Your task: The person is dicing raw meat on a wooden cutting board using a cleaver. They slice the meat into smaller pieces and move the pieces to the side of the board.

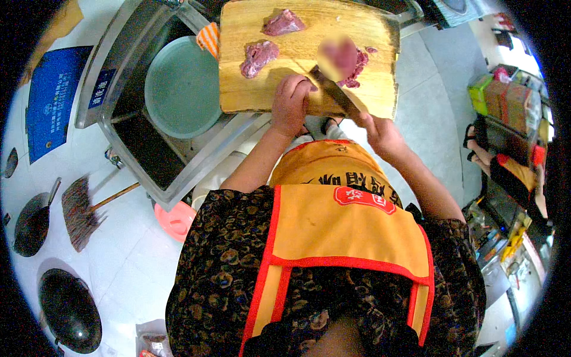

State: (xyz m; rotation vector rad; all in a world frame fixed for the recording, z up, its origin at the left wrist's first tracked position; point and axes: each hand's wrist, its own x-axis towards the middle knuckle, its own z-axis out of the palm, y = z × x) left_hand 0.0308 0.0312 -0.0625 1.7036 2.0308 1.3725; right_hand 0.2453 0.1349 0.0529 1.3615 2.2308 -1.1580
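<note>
On the wooden cutting board, my left hand has its fingers curled around a piece of raw meat, mostly hidden beneath them. My right hand grips a kitchen knife. Its dark blade slants across the board, close beside my left fingertips. Small cut pieces of red meat lie beyond the blade, partly lost in a blurred patch. Two larger chunks, an upper one and a lower one, rest towards the board's left side.
Left of the board stands a metal sink with a round pale-green basin in it. An orange-striped cloth touches the board's edge. A broom, a wok and a pink basin are at lower left. Another person is at right.
</note>
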